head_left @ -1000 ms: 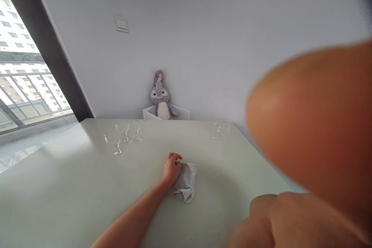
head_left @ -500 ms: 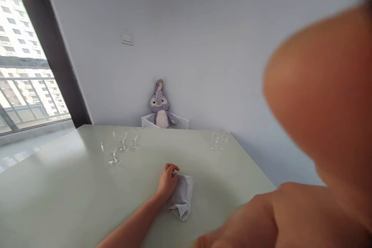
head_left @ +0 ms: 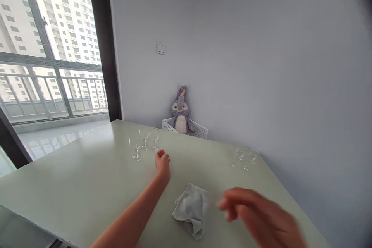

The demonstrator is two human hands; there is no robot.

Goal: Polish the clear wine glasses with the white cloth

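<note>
A crumpled grey cloth (head_left: 192, 207) lies on the pale green table (head_left: 95, 186) between my hands. My left hand (head_left: 163, 164) is over the table just beyond the cloth, its fingers curled; whether anything is inside them is hidden. To the right of the cloth, my right hand (head_left: 250, 209) is raised and blurred, with its fingers bent and a gap between thumb and fingers, holding nothing visible. Clear stemmed glasses (head_left: 136, 151) stand in a group at the back left, near my left hand. More clear glasses (head_left: 239, 155) are at the back right.
Behind the table's far edge a purple plush toy (head_left: 180, 114) sits in a white perforated basket (head_left: 200, 131). A light switch (head_left: 161, 48) is on the wall. A dark-framed window (head_left: 55, 62) is at the left.
The view has swung left. My left hand has come off the cloth and moved towards the left glasses. My right hand has dropped from close before the camera to above the table.
</note>
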